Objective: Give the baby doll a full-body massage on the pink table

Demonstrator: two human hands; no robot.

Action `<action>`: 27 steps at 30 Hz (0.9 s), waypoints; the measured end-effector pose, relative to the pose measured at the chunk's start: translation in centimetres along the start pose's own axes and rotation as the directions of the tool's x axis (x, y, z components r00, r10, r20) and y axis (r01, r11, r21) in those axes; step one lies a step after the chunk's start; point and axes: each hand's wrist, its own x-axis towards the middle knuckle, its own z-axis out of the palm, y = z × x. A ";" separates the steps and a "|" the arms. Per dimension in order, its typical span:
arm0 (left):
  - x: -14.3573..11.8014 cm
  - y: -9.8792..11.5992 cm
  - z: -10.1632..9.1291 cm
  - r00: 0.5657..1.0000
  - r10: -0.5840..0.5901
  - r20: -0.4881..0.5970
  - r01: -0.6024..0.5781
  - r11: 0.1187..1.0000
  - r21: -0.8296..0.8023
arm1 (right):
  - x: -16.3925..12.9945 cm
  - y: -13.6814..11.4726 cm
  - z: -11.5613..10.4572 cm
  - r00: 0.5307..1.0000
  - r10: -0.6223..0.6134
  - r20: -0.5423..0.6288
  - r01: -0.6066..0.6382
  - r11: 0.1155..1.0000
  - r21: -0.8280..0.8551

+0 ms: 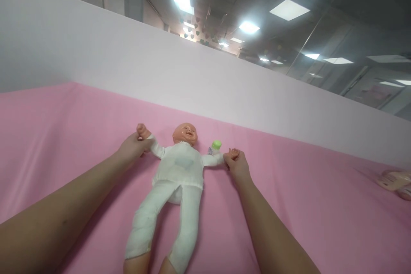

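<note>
A baby doll (180,165) in a white long-sleeved top and white leggings lies on its back, arms spread out to both sides. My left hand (133,144) is closed around the doll's forearm on the left, near its wrist. On the other side, my right hand (238,166) pinches the doll's other wrist, with the small doll hand showing above my fingers. Just behind that sleeve stands a small bottle (215,147) with a green cap; its lower part is hidden by the sleeve. The doll's feet run out of view at the bottom.
A pink sheet (305,197) covers the surface, with some creases on the left. Along the back runs a white wall panel (192,79) with glass above it. At the far right edge lies a skin-coloured plastic object (393,180), partly cut off.
</note>
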 end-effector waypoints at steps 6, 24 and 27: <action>-3.7 1.4 2.0 0.851 0.397 0.343 -0.515 0.758 0.400 | -4.2 -3.0 2.5 0.885 -0.363 0.292 0.429 0.879 -0.207; -1.0 0.8 0.1 0.991 0.136 0.007 -0.133 0.952 0.276 | -0.8 -0.6 1.0 0.988 -0.071 0.136 0.058 0.993 0.104; 0.8 0.1 -0.8 0.991 -0.096 -0.092 0.108 0.986 0.131 | 0.4 0.4 -0.1 0.987 0.113 0.114 -0.122 0.990 0.074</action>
